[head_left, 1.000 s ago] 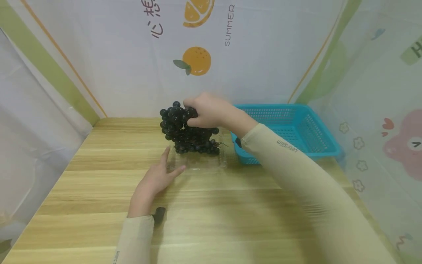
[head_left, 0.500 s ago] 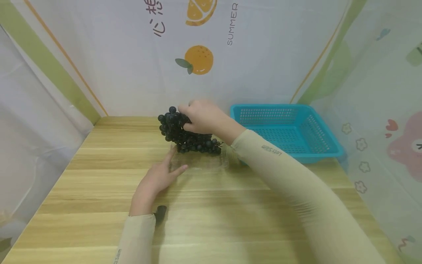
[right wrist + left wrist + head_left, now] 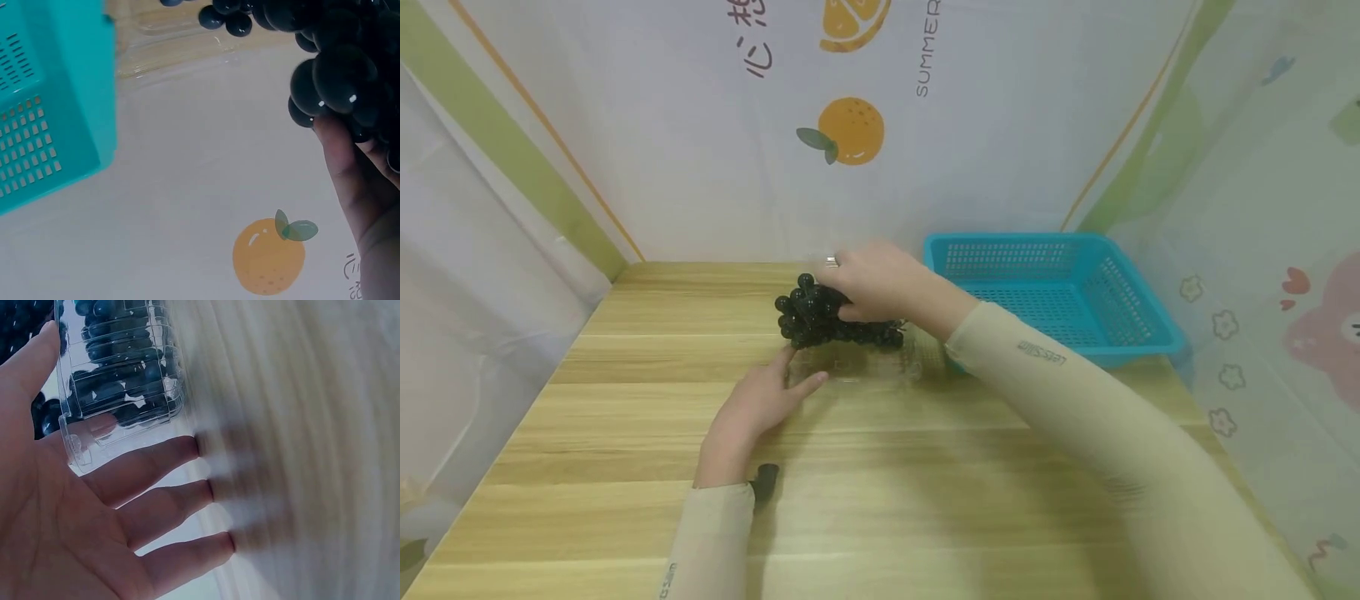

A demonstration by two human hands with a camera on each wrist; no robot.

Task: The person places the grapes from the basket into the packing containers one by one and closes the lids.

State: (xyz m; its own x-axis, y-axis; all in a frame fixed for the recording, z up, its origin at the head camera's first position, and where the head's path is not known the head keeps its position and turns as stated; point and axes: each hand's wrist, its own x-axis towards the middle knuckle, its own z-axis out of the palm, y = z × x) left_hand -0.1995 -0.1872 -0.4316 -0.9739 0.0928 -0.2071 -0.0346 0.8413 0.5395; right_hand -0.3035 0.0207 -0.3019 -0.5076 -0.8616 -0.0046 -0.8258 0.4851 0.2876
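My right hand [image 3: 883, 283] grips a bunch of dark grapes [image 3: 808, 312] from above. In the right wrist view its fingers curl against the large round grapes [image 3: 344, 78], while smaller ones hang off the far end of the bunch. The grapes overlap a clear plastic box [image 3: 850, 368] on the table. At the box's left side is my left hand [image 3: 760, 404], thumb and forefinger spread along its corner. The left wrist view shows its other fingers straight beside the clear box [image 3: 119, 381], with dark grapes visible through the plastic.
A blue perforated basket [image 3: 1153, 329] stands right of the box, near the back wall, with my right forearm passing in front of its near left corner. The wood-grain table [image 3: 625, 417] ends at a white printed curtain [image 3: 1000, 125] behind and others at the sides.
My right hand has lowered the bunch of grapes toward the box, and the bunch now sits lower and flatter. My left hand has stayed nearly still at the box's corner.
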